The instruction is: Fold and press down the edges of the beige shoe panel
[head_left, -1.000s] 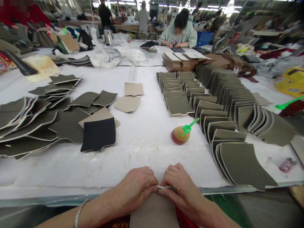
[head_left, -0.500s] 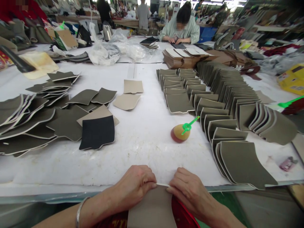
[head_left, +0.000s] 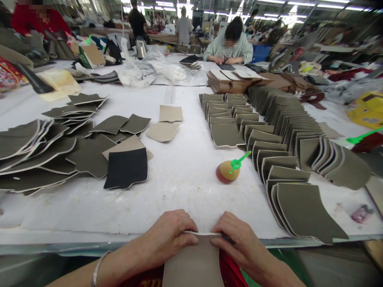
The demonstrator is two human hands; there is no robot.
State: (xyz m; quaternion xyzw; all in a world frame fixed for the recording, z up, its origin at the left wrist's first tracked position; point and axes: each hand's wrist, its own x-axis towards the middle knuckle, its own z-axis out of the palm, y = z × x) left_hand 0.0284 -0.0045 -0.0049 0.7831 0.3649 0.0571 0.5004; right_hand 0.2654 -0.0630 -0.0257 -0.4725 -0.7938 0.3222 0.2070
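Observation:
A beige-backed sheet piece (head_left: pixel 193 261) with a pale top edge hangs over the table's front edge, towards my lap. My left hand (head_left: pixel 170 231) pinches its top left corner, thumb on the near face and fingers behind. At the top right corner my right hand (head_left: pixel 235 235) grips it the same way. Beyond my hands stands a small round pot of amber liquid (head_left: pixel 225 172) with a green stick-like handle (head_left: pixel 236 164). To its right, rows of olive pieces (head_left: pixel 302 207) lean overlapped on the white table (head_left: pixel 179 187).
Loose olive pieces (head_left: pixel 86 155) lie heaped at the left, with a black piece (head_left: pixel 127 167) in front. Two beige pieces (head_left: pixel 163 131) lie mid-table. Brown stacks (head_left: pixel 223 83) and plastic bags (head_left: pixel 137 71) are farther back. A co-worker (head_left: pixel 229 44) bends over the far table.
Both thumbs now lie flatter on the near face of the beige piece, and more of its top edge shows. The view has tilted slightly upward.

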